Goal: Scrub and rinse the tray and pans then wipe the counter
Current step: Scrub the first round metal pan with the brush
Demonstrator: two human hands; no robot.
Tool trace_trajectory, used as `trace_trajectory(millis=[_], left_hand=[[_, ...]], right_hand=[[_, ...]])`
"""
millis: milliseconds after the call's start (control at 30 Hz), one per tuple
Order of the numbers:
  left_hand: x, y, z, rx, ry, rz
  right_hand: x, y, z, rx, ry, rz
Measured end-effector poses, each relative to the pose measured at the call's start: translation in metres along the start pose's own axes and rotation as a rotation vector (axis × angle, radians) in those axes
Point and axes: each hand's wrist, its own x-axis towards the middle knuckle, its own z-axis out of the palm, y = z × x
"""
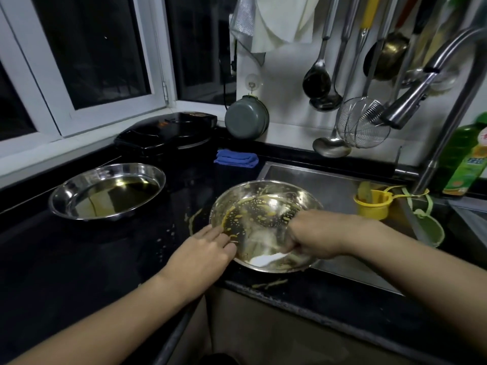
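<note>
Left hand [208,250] — fingers straight, pressed flat on the rim of the pan [263,227]. Right hand [313,239] — fingers curled, gripping a white sponge [266,259] inside it.

Left hand [208,248] steadying greasy steel pan [261,206], right hand [311,238] gripping white scrubber [263,259] inside

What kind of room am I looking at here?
Most likely a home kitchen. A steel sink with a faucet sits in a black counter, ladles and a strainer hang on the wall, and hands scrub a greasy steel pan.
</note>
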Motion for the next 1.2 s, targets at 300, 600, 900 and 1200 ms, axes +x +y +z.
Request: trace_trajectory(millis=[300,600,900,1200], left_hand=[[-0.024,-0.008,0.008,-0.538,-0.013,-0.502],[-0.023,-0.006,0.008,-0.613,0.002,-0.424],[-0.022,-0.009,0.014,-0.65,-0.07,-0.456],[-0.023,-0.009,0.01,-0.696,-0.046,-0.502]], right_hand=[[0.006,-0.005,0.013,0.157,0.011,-0.134],[0.066,-0.015,-0.009,-0.091,0.154,0.3],[0.061,0.003,0.001,0.057,0.176,0.404],[0.053,-0.031,0.012,0.193,0.109,-0.044]])
